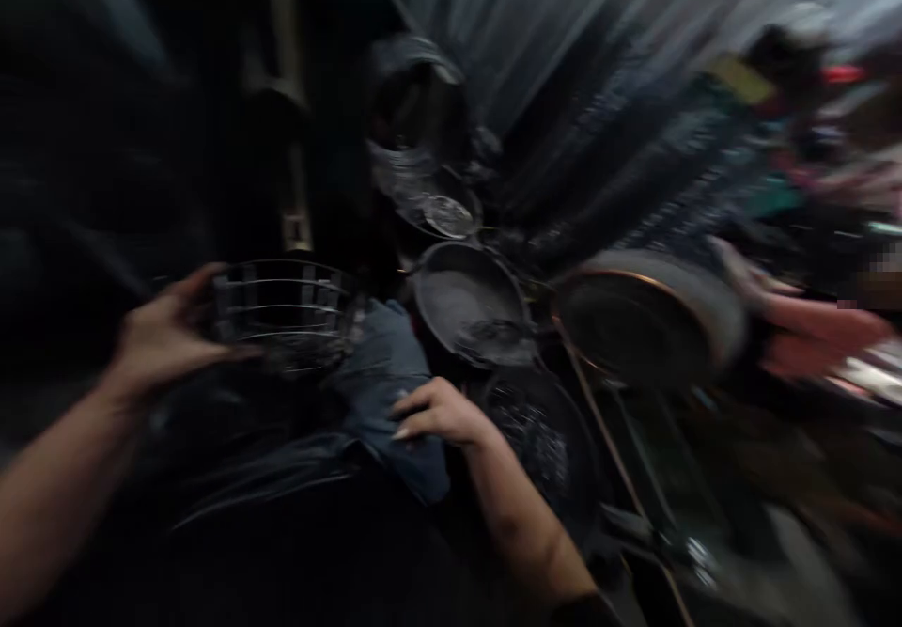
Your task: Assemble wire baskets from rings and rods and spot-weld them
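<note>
The picture is dark and smeared by motion. My left hand (165, 336) grips the left rim of a round metal wire basket (282, 312), held up at the middle left. My right hand (441, 413) is curled with its fingers pressed on a blue-grey cloth (391, 373) that lies just right of the basket. A dark round pan (472, 298) sits right behind the cloth.
Several dark pots and pans crowd the middle, with a steel vessel (419, 105) and a glass lid (447, 215) further back. At the right another person's hand (739, 274) holds a large copper-rimmed pan (645, 321). Colourful blurred items lie at the far right.
</note>
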Available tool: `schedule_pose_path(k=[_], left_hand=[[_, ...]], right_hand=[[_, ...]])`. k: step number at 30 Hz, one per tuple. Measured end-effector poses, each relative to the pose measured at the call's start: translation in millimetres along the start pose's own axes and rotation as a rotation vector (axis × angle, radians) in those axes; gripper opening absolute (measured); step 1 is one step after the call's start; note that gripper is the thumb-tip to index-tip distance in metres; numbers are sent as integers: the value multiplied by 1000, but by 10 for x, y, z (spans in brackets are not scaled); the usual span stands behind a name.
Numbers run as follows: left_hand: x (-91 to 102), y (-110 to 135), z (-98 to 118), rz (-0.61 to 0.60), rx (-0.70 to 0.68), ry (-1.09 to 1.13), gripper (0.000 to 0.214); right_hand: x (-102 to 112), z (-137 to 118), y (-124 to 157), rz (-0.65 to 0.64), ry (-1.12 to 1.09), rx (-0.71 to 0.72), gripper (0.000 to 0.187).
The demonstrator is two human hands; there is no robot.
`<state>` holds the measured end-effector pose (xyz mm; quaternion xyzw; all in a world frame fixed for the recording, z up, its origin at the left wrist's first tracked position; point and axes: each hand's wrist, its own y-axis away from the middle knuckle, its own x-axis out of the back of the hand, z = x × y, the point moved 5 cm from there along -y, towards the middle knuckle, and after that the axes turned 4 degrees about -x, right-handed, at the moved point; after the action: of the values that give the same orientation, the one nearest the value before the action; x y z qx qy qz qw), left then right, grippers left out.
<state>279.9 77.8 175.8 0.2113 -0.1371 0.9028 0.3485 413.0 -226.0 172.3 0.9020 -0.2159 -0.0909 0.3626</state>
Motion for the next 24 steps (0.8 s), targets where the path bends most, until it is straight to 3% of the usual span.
schedule_pose_path(k=[2,4,9,11,14,18,20,24], left_hand=[[-45,46,5,-41,-28,49,114],[-45,62,48,-50,-147,39,109],[-31,152,151,-58,-204,-18,107],[-28,219,206,-66,-196,-23,105],[-14,262,208,-61,-170,-52,103],[8,216,126,9,-162,-67,100],[-2,184,102,24,-171,-53,100],[-25,114,115,29,-185,-21,100]], right_hand=[[-103,-238,57,-88,59,63,28],[-183,-521,34,-153,147,157,23],[-538,-1051,-261,-309,304,232,24],[-653,-1186,-404,-216,460,340,27],[-766,-1304,-529,46,838,633,28],[-882,-1208,-553,275,1283,928,32],[-891,-1169,-528,318,1293,1094,25],[-814,-1222,-507,311,1096,1331,20]])
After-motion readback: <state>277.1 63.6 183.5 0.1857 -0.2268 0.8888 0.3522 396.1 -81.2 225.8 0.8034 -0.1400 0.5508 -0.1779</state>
